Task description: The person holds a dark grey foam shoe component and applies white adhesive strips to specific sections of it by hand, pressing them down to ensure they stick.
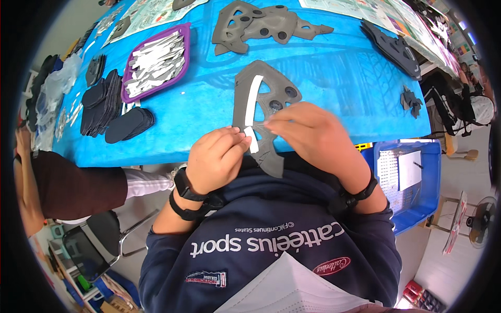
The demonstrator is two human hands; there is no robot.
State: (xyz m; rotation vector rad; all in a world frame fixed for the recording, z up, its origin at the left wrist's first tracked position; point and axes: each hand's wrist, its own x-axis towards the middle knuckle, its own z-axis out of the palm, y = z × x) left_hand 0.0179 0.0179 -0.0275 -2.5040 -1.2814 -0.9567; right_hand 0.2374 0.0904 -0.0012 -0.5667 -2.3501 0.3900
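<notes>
Your left hand bunches its grip against the short white strip, whether clasping it impossible to tell; the strip runs lengthwise along the grey foam panel, nearer that hand, while your right hand pinches closed above the panel's middle

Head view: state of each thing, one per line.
left hand: fingertips at short white strip
right hand: pinched, blurred
grey foam piece: overhanging table edge
long white strip: lying on foam piece
purple basket: open, heaped with strips
oval pads: stacked
blue crate: open
fan: spinning unclear
</notes>
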